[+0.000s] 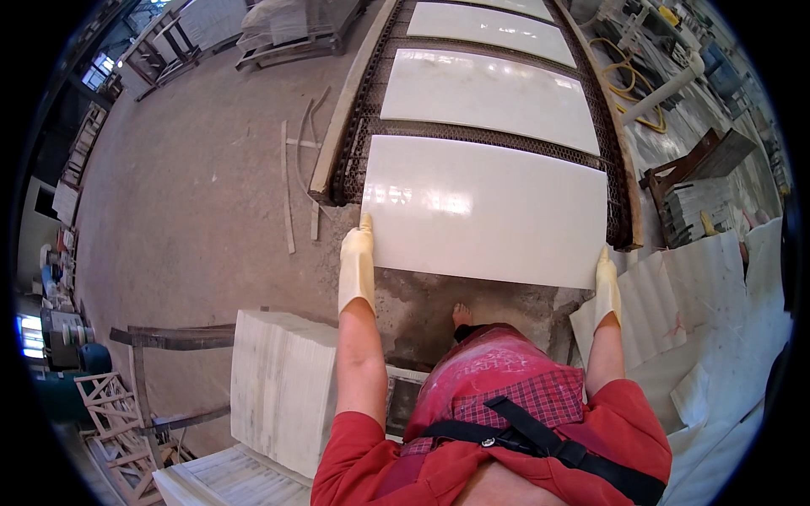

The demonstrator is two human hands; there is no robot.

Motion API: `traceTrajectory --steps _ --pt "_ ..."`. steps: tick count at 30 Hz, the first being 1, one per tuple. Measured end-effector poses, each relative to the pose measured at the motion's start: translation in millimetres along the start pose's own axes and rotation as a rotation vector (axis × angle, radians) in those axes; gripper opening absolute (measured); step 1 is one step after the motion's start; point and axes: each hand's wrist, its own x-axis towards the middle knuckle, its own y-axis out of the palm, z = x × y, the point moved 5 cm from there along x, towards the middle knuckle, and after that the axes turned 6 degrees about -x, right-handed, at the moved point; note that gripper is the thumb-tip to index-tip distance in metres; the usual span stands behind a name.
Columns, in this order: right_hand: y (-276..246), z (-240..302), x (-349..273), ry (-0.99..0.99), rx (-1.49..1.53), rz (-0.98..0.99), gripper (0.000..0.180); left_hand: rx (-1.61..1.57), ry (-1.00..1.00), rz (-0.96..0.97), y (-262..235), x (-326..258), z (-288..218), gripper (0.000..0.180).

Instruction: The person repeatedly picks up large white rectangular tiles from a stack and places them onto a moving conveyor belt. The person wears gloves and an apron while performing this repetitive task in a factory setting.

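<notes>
We grip the nearest white slab [485, 211] at the conveyor's [354, 143] end, our gloved left hand [357, 266] clasping its left near corner and right hand [606, 287] its right one. 2 more slabs lie behind it on the belt; bare concrete floor [194, 202] opens to our left, while 1 stack of slabs [283, 384] stands just below our left arm.

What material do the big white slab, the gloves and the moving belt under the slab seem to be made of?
The slab looks like polished stone or glazed tile: its white face mirrors the lights. The gloves on the left hand and right hand look like pale yellow rubber, smooth and matte. The belt looks like dark metal mesh, with an open woven pattern.
</notes>
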Motion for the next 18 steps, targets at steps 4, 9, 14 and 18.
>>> traceTrajectory --steps 4,9,14,18 --pt "-4 0 1 0.001 -0.008 -0.016 0.089 0.020 -0.004 0.015 -4 -4 -7 0.090" --pt "-4 -6 17 -0.002 -0.014 -0.039 0.090 0.003 0.010 -0.031 -8 -11 -13 0.091" --pt "-4 -8 31 0.006 -0.002 -0.070 0.093 -0.046 -0.047 -0.053 -3 -16 0 0.090" --pt "-5 -5 25 -0.023 0.021 -0.087 0.093 -0.193 -0.026 -0.020 -2 -34 19 0.079"
